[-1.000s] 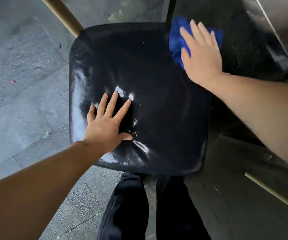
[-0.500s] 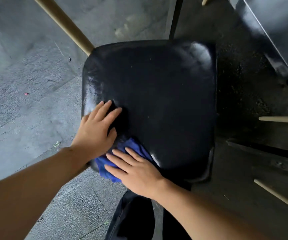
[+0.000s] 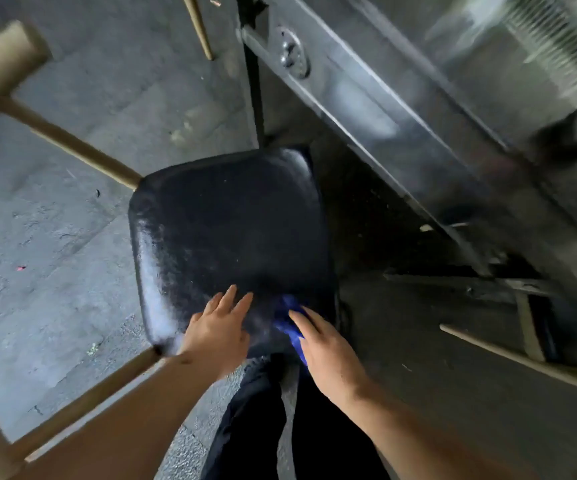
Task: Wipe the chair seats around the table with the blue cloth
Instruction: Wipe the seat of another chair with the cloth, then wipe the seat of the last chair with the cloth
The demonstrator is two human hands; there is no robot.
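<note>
**Flat-handed pressure on the cloth at the seat's near edge**

Pressing with straight fingers, the right hand (image 3: 325,344) pins the blue cloth (image 3: 289,322) against the near right edge of the black chair seat (image 3: 231,230); no curled grip is visible. The left hand (image 3: 216,327) lies flat and relaxed on the seat just beside it, holding nothing. Compared with half a second ago, the cloth has shifted rightward along the near edge (from under the left hand), and the table (image 3: 418,98) now fills the upper right.

Dim, bluish daylight; soft glare on the chair seat (image 3: 231,233) left edge, motion blur across the upper right, wide-angle bending at the frame edges
</note>
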